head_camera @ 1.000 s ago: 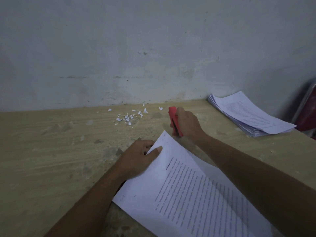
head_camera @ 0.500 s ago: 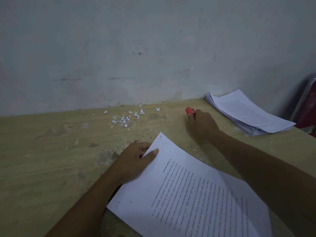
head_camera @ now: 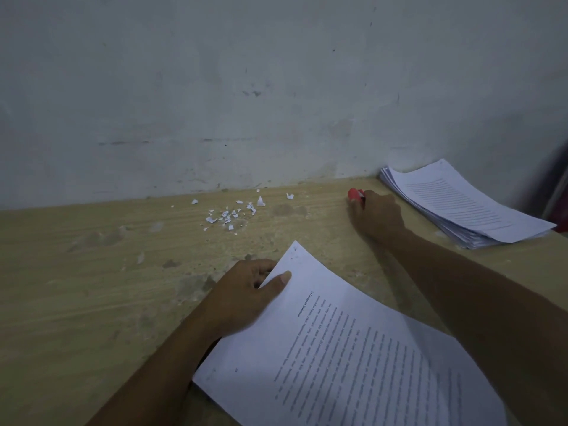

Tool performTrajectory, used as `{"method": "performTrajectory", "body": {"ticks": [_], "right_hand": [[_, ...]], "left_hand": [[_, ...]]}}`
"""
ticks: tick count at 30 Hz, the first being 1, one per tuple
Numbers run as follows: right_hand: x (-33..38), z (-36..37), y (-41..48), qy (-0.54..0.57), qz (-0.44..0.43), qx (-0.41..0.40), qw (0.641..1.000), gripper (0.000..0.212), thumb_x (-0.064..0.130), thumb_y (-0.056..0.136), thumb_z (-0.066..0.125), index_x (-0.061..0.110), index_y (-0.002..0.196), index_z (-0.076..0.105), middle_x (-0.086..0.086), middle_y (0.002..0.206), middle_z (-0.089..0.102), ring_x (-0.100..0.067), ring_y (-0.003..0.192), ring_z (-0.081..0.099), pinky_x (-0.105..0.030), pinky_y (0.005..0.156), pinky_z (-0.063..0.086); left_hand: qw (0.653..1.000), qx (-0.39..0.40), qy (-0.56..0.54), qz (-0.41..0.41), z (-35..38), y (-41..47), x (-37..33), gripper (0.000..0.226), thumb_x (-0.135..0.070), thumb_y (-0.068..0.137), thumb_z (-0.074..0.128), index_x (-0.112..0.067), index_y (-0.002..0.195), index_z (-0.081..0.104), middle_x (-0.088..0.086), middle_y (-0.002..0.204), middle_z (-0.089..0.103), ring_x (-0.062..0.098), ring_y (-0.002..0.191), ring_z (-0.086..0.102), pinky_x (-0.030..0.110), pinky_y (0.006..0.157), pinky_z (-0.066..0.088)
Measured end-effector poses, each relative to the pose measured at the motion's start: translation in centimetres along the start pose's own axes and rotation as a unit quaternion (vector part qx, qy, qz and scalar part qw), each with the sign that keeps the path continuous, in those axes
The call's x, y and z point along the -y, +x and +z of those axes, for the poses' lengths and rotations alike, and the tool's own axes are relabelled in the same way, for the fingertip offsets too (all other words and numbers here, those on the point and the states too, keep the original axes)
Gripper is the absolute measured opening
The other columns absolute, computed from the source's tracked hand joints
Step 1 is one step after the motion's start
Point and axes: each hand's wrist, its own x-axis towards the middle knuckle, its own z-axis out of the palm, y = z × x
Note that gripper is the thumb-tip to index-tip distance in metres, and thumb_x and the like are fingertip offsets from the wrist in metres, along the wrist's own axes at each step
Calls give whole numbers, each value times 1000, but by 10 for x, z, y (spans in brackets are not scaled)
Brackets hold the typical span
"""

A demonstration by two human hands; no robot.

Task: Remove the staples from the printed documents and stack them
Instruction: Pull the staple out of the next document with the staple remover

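A printed document (head_camera: 353, 348) lies slanted on the wooden table (head_camera: 92, 287) in front of me. My left hand (head_camera: 246, 290) grips its upper left edge, thumb on top of the page and fingers under it. My right hand (head_camera: 376, 218) reaches to the far side of the table and holds a red staple remover (head_camera: 356, 194), whose tip sticks out past my fingers and rests on the tabletop. A stack of printed documents (head_camera: 461, 204) lies at the far right, just beyond that hand.
Several small torn paper scraps (head_camera: 233, 212) lie scattered near the wall (head_camera: 276, 87) at the table's back edge. A dark red object (head_camera: 561, 195) leans at the far right edge, behind the stack.
My right hand has carried the red staple remover away from the document's corner to the far right of the table, beside the stack. My left hand keeps its hold on the document.
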Motion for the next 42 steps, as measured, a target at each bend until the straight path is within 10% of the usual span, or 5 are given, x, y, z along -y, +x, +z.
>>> {"method": "performTrajectory", "body": {"ticks": [14, 20, 31, 37, 42], "right_hand": [[6, -3, -4, 73, 8, -26, 997, 43, 44, 99, 40, 12, 118, 62, -15, 119, 62, -38, 123, 46, -48, 103, 34], [20, -45, -73, 274, -76, 78, 956, 18, 30, 98, 55, 15, 97, 66, 11, 89, 62, -3, 81, 59, -6, 70, 38], [-15, -85, -147, 275, -111, 319, 900, 14, 39, 92, 66, 32, 104, 68, 14, 96, 74, 5, 86, 67, -14, 78, 48], [-29, -92, -157, 372, -69, 288, 880, 20, 35, 92, 66, 16, 90, 73, -2, 88, 76, -18, 81, 71, -37, 77, 52], [-42, -91, -165, 496, -22, 213, 841, 19, 30, 93, 64, 14, 98, 74, -10, 99, 76, -34, 92, 72, -54, 88, 53]], "left_hand": [[999, -7, -36, 0, -1, 2, 2, 18, -29, 98, 56, -25, 106, 72, -9, 88, 77, 11, 77, 75, 21, 64, 54], [998, -21, -59, -6, 0, -1, 0, 18, -27, 97, 58, -21, 107, 72, -3, 91, 78, 17, 80, 75, 29, 68, 58], [992, -54, -116, 0, -1, -12, -11, 20, -26, 91, 64, -15, 105, 75, 10, 93, 77, 30, 83, 75, 41, 73, 61], [970, -31, -238, -32, -18, -19, -21, 32, -37, 90, 55, -18, 101, 77, 14, 104, 75, 22, 82, 72, 36, 74, 54], [878, 1, -478, -40, -23, -23, -24, 89, -77, 58, 64, -8, 114, 73, 17, 120, 68, 32, 105, 69, 44, 85, 58]]}}
